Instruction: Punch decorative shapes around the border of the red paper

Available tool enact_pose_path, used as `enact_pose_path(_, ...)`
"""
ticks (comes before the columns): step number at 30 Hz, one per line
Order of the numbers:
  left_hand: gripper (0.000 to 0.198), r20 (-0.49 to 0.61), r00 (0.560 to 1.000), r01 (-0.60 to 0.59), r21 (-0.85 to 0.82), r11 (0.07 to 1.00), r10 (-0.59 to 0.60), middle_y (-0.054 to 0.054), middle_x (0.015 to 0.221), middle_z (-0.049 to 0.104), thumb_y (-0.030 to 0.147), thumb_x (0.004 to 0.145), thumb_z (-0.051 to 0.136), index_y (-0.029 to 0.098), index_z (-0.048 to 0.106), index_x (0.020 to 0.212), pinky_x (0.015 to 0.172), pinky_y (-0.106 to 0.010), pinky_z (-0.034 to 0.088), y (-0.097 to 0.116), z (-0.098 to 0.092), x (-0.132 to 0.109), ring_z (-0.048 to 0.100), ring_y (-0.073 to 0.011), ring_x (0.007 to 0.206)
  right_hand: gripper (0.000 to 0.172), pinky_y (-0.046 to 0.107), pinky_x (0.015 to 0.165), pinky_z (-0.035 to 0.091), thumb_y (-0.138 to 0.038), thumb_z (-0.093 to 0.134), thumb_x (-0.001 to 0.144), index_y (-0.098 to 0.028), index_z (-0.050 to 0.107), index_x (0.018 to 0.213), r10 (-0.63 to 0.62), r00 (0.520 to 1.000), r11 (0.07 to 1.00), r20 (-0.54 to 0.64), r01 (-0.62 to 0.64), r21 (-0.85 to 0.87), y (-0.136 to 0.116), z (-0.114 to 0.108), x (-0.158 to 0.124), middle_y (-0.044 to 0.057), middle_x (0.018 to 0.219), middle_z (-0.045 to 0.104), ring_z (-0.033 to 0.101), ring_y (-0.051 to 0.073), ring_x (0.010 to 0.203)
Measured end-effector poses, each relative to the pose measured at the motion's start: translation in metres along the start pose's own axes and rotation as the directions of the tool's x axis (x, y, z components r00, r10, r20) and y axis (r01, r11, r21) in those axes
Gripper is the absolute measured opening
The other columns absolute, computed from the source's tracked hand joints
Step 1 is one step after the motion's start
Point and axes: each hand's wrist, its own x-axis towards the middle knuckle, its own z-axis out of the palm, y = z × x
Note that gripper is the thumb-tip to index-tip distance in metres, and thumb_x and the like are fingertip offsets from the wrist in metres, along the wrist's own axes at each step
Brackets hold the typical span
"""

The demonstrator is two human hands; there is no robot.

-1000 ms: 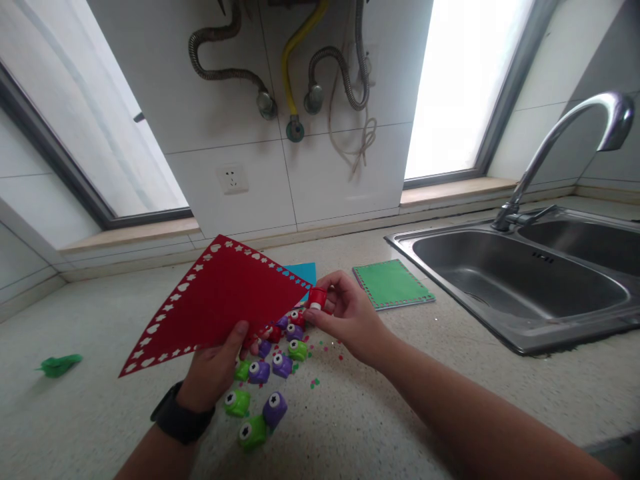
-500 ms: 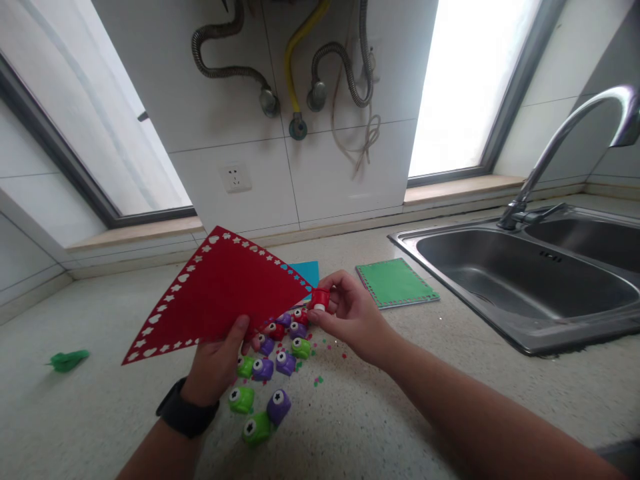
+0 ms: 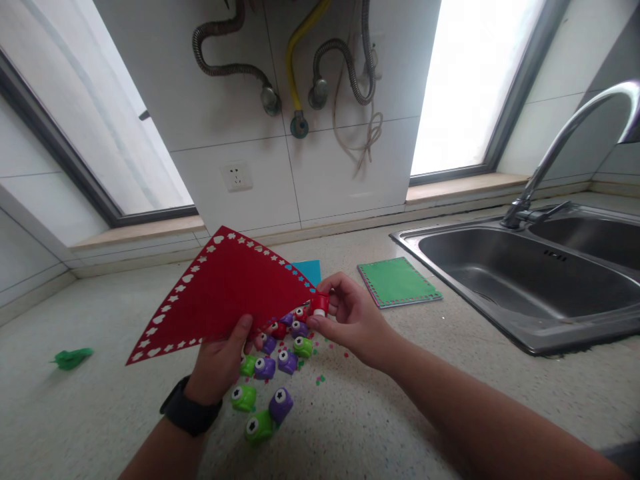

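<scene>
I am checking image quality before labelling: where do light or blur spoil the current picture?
Head view: the right window glares to plain white, the left window is bright but streaked; head view: small coloured scraps look soft, the red sheet clearer.

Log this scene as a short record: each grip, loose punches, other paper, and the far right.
Left grip: red paper
Right grip: red punch, at the paper's right corner
Loose punches: green, purple and red, on the counter
Other paper: blue paper, partly hidden; green paper, lying to the right
Far right: sink with faucet
</scene>
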Motion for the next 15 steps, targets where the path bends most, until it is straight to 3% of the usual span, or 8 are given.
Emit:
enact_pose_path(6, 0.061, -0.032, 0.997, -0.063, -0.006, 0.998, 0.063, -0.008, 0.061, 0.058, 0.065, 0.09, 0.057, 0.012, 0.065, 0.062, 0.055, -0.025, 0.042, 0.013, 0.01, -0.007, 0.054, -0.0151, 0.058, 0.044, 0.024, 0.072, 0.05, -0.013, 0.081, 0.074, -0.017, 0.044, 0.098, 0.01, 1.0, 1.0, 0.004, -0.01, -0.014, 0.0, 0.002, 0.001, -0.001, 0.086, 0.057, 0.058, 0.008, 0.077)
enact_pose_path(10, 0.061, 0.023, 0.996, -0.092, 0.059, 0.994, 0.091, -0.008, 0.064, 0.061, 0.065, 0.092, 0.054, 0.012, 0.065, 0.063, 0.057, -0.026, 0.044, 0.013, 0.009, -0.006, 0.056, -0.0149, 0.058, 0.044, 0.027, 0.072, 0.049, -0.022, 0.081, 0.077, -0.016, 0.044, 0.099, 0.019, 1.0, 0.996, 0.003, -0.018, -0.089, 0.001, 0.003, 0.001, 0.001, 0.087, 0.057, 0.058, 0.009, 0.078)
enact_pose_path(15, 0.065, 0.02, 0.999, -0.033, 0.022, 0.999, 0.033, -0.009, 0.063, 0.061, 0.07, 0.087, 0.055, 0.011, 0.064, 0.062, 0.056, -0.025, 0.045, 0.017, 0.009, -0.006, 0.056, -0.0152, 0.058, 0.043, 0.029, 0.069, 0.047, -0.027, 0.081, 0.077, -0.016, 0.045, 0.098, -0.036, 0.999, 0.977, 0.014, 0.038, -0.209, 0.002, 0.002, 0.001, 0.003, 0.088, 0.058, 0.056, 0.011, 0.076)
